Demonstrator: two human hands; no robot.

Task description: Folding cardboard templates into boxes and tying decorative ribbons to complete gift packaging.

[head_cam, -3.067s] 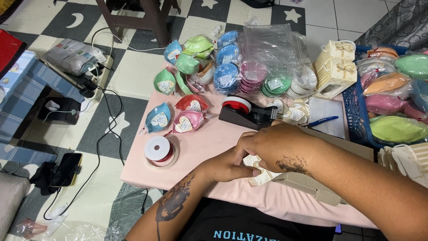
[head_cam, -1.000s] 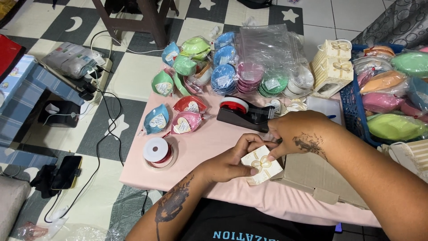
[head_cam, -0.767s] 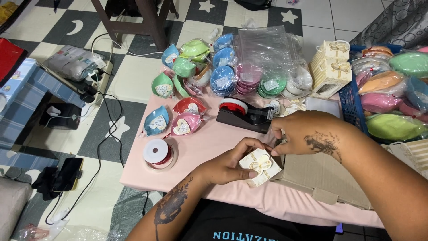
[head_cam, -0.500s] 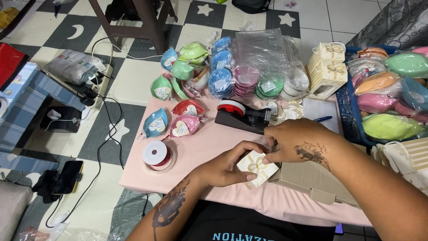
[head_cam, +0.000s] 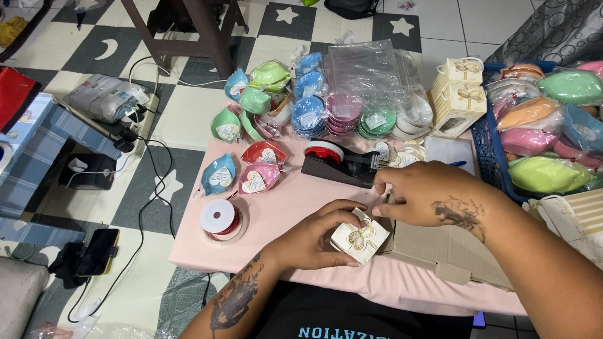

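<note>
A pink table (head_cam: 295,207) stands on checkered floor (head_cam: 188,119); a blue basket (head_cam: 487,150) holds coloured pouches (head_cam: 546,172). Left hand (head_cam: 314,238) grasps a small gift box (head_cam: 361,237); right hand (head_cam: 427,191) pinches its top.

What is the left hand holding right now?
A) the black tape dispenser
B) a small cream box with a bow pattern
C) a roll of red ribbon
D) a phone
B: the left hand cups the small cream box above the pink table, with the right hand at its top edge.

Tape dispenser (head_cam: 342,164) behind the box (head_cam: 360,240); ribbon spool (head_cam: 220,219) to its left; basket (head_cam: 487,150) right; all on the table (head_cam: 282,207).
</note>
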